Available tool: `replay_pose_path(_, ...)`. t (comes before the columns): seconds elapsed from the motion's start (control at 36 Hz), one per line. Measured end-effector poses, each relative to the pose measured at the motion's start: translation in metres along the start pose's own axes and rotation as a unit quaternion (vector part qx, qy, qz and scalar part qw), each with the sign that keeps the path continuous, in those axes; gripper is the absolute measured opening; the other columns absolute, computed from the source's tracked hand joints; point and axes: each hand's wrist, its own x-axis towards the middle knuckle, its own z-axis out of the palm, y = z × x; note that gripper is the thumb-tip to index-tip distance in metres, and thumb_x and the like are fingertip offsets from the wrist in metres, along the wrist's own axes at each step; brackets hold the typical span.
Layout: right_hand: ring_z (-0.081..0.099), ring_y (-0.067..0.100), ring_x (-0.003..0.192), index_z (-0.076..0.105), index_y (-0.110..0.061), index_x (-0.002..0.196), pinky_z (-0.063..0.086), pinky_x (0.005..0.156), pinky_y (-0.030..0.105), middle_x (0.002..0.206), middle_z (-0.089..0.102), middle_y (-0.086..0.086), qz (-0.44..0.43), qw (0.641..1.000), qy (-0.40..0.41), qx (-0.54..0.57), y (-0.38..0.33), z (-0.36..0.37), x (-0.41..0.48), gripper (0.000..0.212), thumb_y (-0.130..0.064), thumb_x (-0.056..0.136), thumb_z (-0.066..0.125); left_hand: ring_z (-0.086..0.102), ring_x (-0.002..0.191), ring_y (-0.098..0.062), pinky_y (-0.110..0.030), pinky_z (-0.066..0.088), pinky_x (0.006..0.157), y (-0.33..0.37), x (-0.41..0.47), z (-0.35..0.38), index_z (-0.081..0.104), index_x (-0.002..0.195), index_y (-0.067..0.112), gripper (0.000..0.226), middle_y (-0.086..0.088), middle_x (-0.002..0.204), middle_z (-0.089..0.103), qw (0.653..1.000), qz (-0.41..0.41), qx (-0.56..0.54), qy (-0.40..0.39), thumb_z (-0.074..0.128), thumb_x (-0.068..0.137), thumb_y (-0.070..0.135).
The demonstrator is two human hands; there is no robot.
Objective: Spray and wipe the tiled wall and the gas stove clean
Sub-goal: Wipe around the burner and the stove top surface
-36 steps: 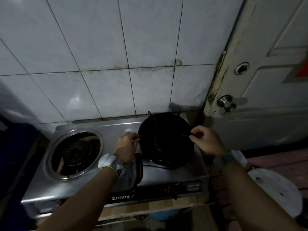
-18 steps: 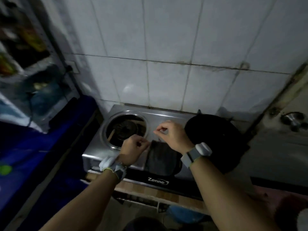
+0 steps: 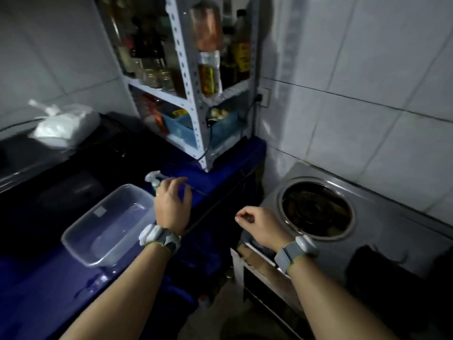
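Along the right side, the tiled wall (image 3: 367, 94) rose behind the gas stove (image 3: 392, 224), whose left burner well lay uncovered. On the blue counter (image 3: 44, 298) to the left, a clear tub (image 3: 105, 224) seemed to hold water. The left hand (image 3: 172, 207) hovered with fingers spread and loose, just beside the spray bottle (image 3: 154, 179); contact could not be told. The right hand (image 3: 259, 225) hung loosely curled, holding nothing. A hurried grab might tip the bottle into the tub, and careless spraying might wet the exposed burner.
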Motion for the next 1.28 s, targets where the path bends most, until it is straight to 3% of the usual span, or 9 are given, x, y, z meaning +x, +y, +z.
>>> replay_pose_path(0.17, 0.063, -0.003, 0.083, 0.071, -0.031, 0.095, 0.050, 0.072, 0.016, 0.087, 0.069, -0.017, 0.009, 1.000, -0.017, 0.002, -0.017, 0.040, 0.027, 0.010, -0.036, 0.094, 0.062, 0.046, 0.125, -0.038, -0.051, 0.035, 0.099, -0.047, 0.064, -0.026, 0.038, 0.146, 0.019, 0.072, -0.010, 0.149, 0.039, 0.976, -0.186, 0.108, -0.015, 0.067, 0.084, 0.041)
replay_pose_path(0.28, 0.064, -0.003, 0.083, 0.070, -0.033, 0.096, 0.051, 0.073, 0.016, 0.089, 0.070, -0.016, 0.024, 1.000, -0.010, 0.009, -0.020, 0.049, 0.030, 0.009, -0.035, 0.093, 0.063, 0.050, 0.119, -0.040, -0.051, 0.035, 0.098, -0.083, 0.091, -0.026, 0.049, 0.137, 0.020, 0.072, -0.013, 0.133, 0.055, 0.948, -0.233, 0.170, -0.136, 0.054, 0.085, 0.068)
replay_pose_path(0.42, 0.063, -0.001, 0.083, 0.071, -0.030, 0.100, 0.051, 0.072, 0.014, 0.092, 0.070, -0.014, 0.049, 0.999, 0.004, 0.009, -0.022, 0.049, 0.027, 0.011, -0.032, 0.094, 0.062, 0.062, 0.083, -0.031, -0.041, 0.051, 0.076, -0.102, 0.100, -0.018, 0.067, 0.092, 0.026, 0.021, -0.007, 0.092, 0.071, 0.958, -0.192, 0.117, -0.178, 0.062, 0.089, 0.046)
replay_pose_path(0.53, 0.065, 0.005, 0.085, 0.068, -0.028, 0.108, 0.056, 0.084, 0.034, 0.095, 0.069, -0.011, 0.070, 0.997, 0.019, 0.016, -0.021, 0.047, 0.023, 0.016, -0.031, 0.093, 0.063, 0.062, 0.078, -0.033, -0.040, 0.051, 0.067, -0.087, 0.095, -0.013, 0.064, 0.082, 0.020, 0.027, -0.009, 0.080, 0.067, 0.975, -0.144, 0.061, -0.157, 0.062, 0.090, 0.046)
replay_pose_path(0.64, 0.062, 0.010, 0.091, 0.039, -0.038, 0.141, 0.054, 0.087, 0.040, 0.113, 0.058, -0.011, 0.079, 0.996, 0.041, 0.013, -0.030, 0.046, 0.021, 0.056, -0.036, 0.092, 0.064, 0.058, 0.075, -0.032, -0.036, 0.043, 0.064, -0.043, 0.075, -0.004, 0.057, 0.074, 0.016, 0.031, -0.008, 0.078, 0.062, 0.985, -0.091, 0.024, -0.145, 0.068, 0.084, 0.044)
replay_pose_path(0.83, 0.062, 0.022, 0.109, -0.004, -0.054, 0.148, 0.054, 0.089, 0.046, 0.130, 0.058, 0.003, 0.094, 0.990, 0.105, 0.029, -0.021, 0.043, 0.006, 0.099, -0.046, 0.083, 0.070, 0.056, 0.057, -0.005, -0.026, 0.044, 0.056, 0.051, 0.005, 0.027, 0.055, 0.071, 0.013, 0.029, 0.001, 0.065, 0.062, 0.931, -0.074, -0.226, -0.278, 0.077, 0.079, 0.030)
replay_pose_path(1.0, 0.065, 0.016, 0.101, 0.013, -0.046, 0.148, 0.055, 0.086, 0.042, 0.116, 0.065, -0.004, 0.101, 0.982, 0.146, 0.060, 0.006, 0.018, -0.031, 0.078, -0.029, 0.092, 0.065, 0.054, 0.061, -0.008, -0.022, 0.045, 0.055, 0.096, -0.036, 0.053, 0.052, 0.080, 0.010, 0.027, -0.001, 0.070, 0.057, 0.878, -0.103, -0.356, -0.302, 0.074, 0.087, 0.023)
replay_pose_path(1.14, 0.058, 0.005, 0.116, 0.025, -0.047, 0.140, 0.048, 0.097, 0.025, 0.131, 0.058, -0.009, 0.090, 0.981, 0.140, 0.096, 0.025, -0.006, -0.058, 0.070, -0.015, 0.091, 0.064, 0.070, 0.094, -0.014, -0.034, 0.057, 0.084, 0.119, -0.066, 0.082, 0.065, 0.111, 0.019, 0.025, -0.003, 0.100, 0.072, 0.814, -0.107, -0.370, -0.435, 0.072, 0.090, 0.029)
replay_pose_path(1.28, 0.064, 0.001, 0.097, 0.061, -0.029, 0.126, 0.053, 0.089, 0.029, 0.106, 0.067, -0.011, 0.104, 0.990, 0.084, 0.041, 0.052, -0.041, -0.080, 0.038, -0.023, 0.089, 0.068, 0.071, 0.085, -0.011, -0.022, 0.052, 0.069, 0.130, -0.082, 0.096, 0.070, 0.101, 0.017, 0.014, 0.001, 0.089, 0.075, 0.829, -0.135, -0.335, -0.427, 0.063, 0.096, 0.028)
